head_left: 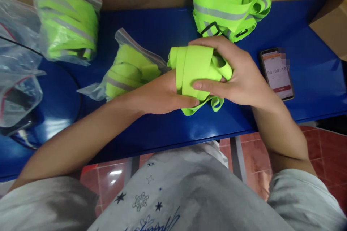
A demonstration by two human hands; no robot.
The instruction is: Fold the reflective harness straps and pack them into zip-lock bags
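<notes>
A folded neon-yellow strap bundle (196, 66) is held between both hands above the blue table. My left hand (165, 95) grips it from the left, thumb along its lower edge and the other fingers hidden behind. On the right side, my right hand (230, 68) wraps round it, with the thumb across the front. A small loop of strap hangs below. Just behind lies a loose heap of neon straps (222, 11) with grey reflective stripes and black buckles. To the left, a clear zip bag (130, 68) of similar straps lies close to my left forearm.
Another filled zip bag (69, 25) lies at the back left. Clear plastic bags (20, 61) and a black cable (73, 79) are at the far left. A phone (278, 74) showing a timer lies at right, near a cardboard box (330, 25). The blue table (173, 130) ends before my body.
</notes>
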